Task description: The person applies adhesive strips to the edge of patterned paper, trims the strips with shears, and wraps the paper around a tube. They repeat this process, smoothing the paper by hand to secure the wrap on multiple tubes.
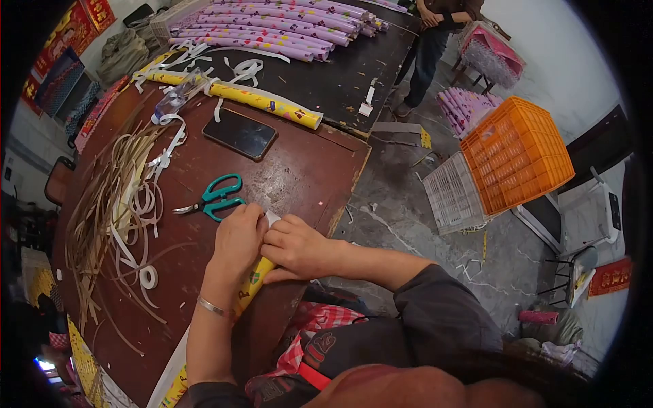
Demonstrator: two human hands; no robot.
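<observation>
Both hands meet at the upper end of a yellow patterned roll (249, 291) that lies along the near edge of the brown table. My left hand (239, 238) has its fingers bent over the roll's end, beside a bit of white material. My right hand (294, 246) wraps round the roll just below that end, its thumb underneath. Teal-handled scissors (219, 197) lie partly spread, just beyond my left hand. Farther off are a black phone (239, 133) and another yellow roll (269, 103) with white strips around it.
Brown strips (112, 211) and a small white tape roll (148, 277) are at the left. Many purple rolls (272, 30) lie on the black table (347, 75). A person (435, 41) stands behind it. An orange crate (517, 156) is on the right.
</observation>
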